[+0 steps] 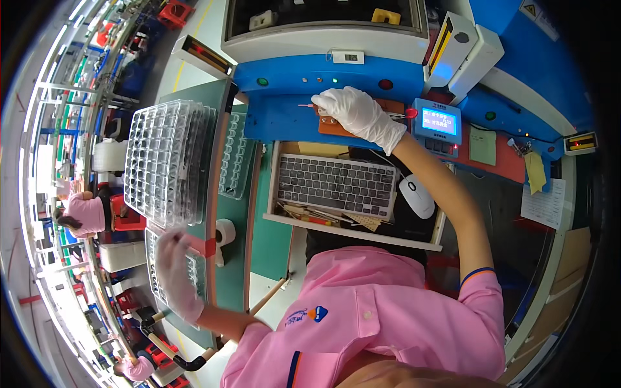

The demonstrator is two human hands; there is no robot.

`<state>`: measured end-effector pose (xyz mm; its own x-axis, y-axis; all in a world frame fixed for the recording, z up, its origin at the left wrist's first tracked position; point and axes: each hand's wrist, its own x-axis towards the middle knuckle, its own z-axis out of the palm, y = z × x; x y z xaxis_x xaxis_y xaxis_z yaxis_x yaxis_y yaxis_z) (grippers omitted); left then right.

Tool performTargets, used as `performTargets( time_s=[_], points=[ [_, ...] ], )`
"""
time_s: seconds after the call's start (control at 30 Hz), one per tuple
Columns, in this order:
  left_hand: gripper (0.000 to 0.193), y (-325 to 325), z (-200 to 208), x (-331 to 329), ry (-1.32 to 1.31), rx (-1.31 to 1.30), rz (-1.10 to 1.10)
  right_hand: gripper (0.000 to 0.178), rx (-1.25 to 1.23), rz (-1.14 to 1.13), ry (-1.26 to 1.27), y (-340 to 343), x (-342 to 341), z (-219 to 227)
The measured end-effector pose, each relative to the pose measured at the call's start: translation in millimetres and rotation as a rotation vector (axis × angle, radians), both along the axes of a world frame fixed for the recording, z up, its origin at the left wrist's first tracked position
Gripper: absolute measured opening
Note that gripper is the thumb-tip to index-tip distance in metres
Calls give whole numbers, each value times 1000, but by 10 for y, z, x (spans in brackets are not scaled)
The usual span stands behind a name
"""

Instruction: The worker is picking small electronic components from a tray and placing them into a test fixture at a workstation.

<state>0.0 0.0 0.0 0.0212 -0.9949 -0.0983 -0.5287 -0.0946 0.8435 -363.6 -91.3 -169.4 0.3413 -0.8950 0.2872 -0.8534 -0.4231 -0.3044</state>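
Observation:
My right hand (361, 118), in a white glove, is closed over an orange-brown block (337, 130) on the blue machine's ledge. A thin pinkish tip (304, 105) sticks out to the left of its fingers; the rest of what it grips is hidden. My left hand (178, 275), also gloved, is smeared by motion and its fingers do not show clearly. It hovers over a clear plastic tray (155, 262) at the lower left. Beyond it stands a tall stack of clear compartment trays (158, 161) on the green side table.
An open drawer below the ledge holds a keyboard (336, 183), a white mouse (417, 196) and loose thin tools (317, 216). A blue display box (438, 121) stands right of my right hand. A white roll (225, 231) lies on the side table (231, 275). People sit farther left.

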Motion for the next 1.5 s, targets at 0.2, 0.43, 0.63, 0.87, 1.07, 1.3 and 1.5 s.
performTargets(
  time_s=[0.2,0.43,0.63,0.87,1.07,1.3,1.5],
  points=[
    [20,-631,-977,-1538,40,-208,-405,32,-254,-72,-331,302,-171,420],
    [22,-1127,-1752,-2190,-217,-812,-289,31,-326,-288,-490,949,-543,639],
    [26,-1162,-1940,-2100,-197,-853,-299,29,-211,-338,-760,1101,-724,353],
    [36,-1133,-1921,-2182,-182,-800,-258,28,-14,-338,-1193,968,-565,208],
    [41,-1142,-1874,-2215,-223,-837,-241,23,209,-139,-1130,545,-251,80],
    [43,-1645,-1000,-2380,-108,-1098,-366,23,159,-167,-1214,-1,-504,760],
    [37,-3491,-574,-3228,-127,-1168,-451,21,-357,-469,-1043,-1740,-784,926]
  ],
)
